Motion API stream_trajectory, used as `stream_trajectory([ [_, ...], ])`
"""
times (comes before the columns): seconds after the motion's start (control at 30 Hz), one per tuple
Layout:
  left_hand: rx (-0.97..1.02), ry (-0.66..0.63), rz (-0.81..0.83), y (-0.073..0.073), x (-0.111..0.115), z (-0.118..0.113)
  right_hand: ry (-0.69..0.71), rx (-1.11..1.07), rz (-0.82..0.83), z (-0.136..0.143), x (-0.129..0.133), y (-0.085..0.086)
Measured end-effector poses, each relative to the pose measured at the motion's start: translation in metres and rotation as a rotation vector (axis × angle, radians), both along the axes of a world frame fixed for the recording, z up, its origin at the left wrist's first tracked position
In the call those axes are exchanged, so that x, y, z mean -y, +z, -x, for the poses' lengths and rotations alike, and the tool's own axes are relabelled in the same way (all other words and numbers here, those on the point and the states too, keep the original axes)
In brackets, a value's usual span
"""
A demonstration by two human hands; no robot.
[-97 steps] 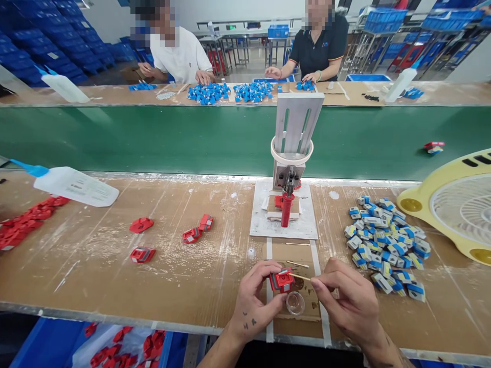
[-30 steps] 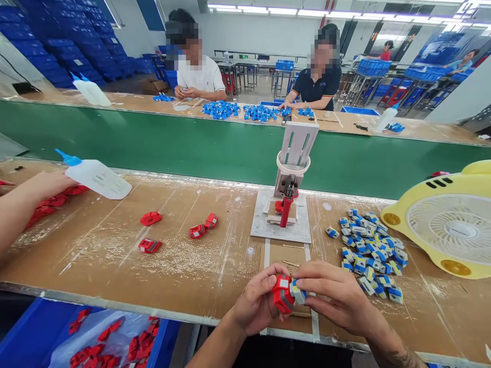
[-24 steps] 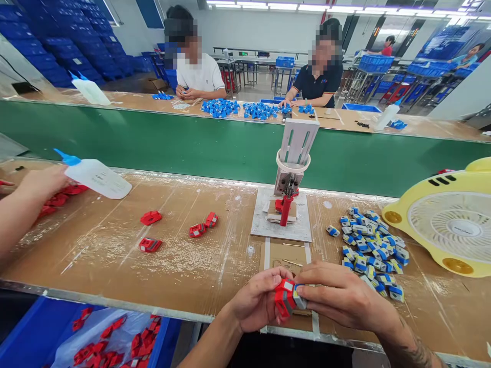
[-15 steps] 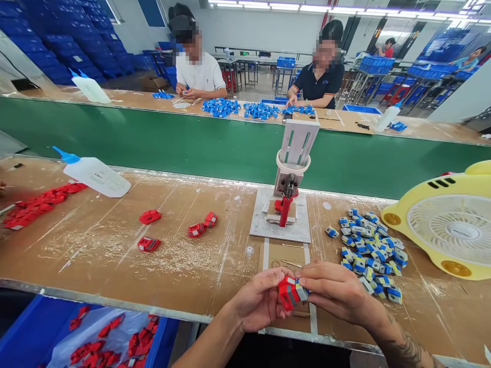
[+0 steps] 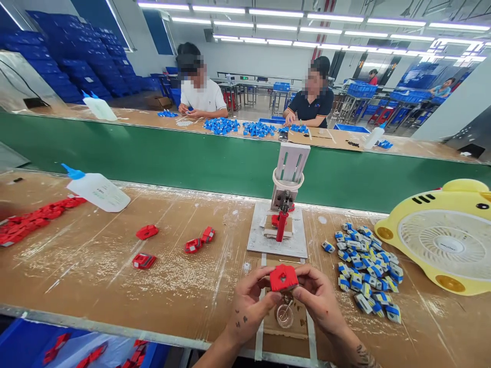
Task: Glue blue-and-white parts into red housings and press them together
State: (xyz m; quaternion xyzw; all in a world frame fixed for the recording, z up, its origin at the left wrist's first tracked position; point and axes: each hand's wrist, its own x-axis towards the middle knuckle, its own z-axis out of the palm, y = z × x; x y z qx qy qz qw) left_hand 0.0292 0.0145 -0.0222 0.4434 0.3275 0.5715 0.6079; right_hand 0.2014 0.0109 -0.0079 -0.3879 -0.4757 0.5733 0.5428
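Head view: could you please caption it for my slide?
Both hands, left hand and right hand, hold a red part above the workbench.

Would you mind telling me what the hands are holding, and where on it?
A red plastic part, pinched between both hands: left hand on its left edge, right hand on its right edge.

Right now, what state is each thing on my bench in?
Red part: held off the bench between both hands.
Left hand: fingers closed on the red part.
Right hand: fingers closed on the red part.
Small clear cup: upright, under the hands.
Squeeze bottle: lying on its side.
Blue-and-white parts: loose pile.
Yellow fan: tilted back, face up.
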Motion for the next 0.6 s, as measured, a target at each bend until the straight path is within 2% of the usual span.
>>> stream_trajectory([
  [0.1,0.021,0.038,0.055,0.007,-0.005,0.001,0.005,0.108,0.050,0.008,-0.004,0.003],
  [0.23,-0.013,0.090,0.079,0.018,-0.022,0.012,-0.003,0.287,0.020,0.012,-0.017,0.009],
  [0.3,-0.072,0.089,0.079,0.017,-0.037,0.021,-0.036,0.388,-0.044,0.009,-0.029,0.014],
  [0.37,-0.139,0.070,0.076,0.014,-0.057,0.032,-0.154,0.451,-0.072,0.004,-0.046,0.020],
  [0.43,-0.183,0.052,0.070,0.010,-0.080,0.041,-0.252,0.454,-0.035,0.002,-0.065,0.026],
  [0.47,-0.198,0.043,0.065,0.009,-0.092,0.044,-0.251,0.440,0.001,0.002,-0.073,0.029],
  [0.6,-0.264,-0.007,0.025,0.007,-0.130,0.048,0.022,0.372,0.123,0.013,-0.086,0.046],
])
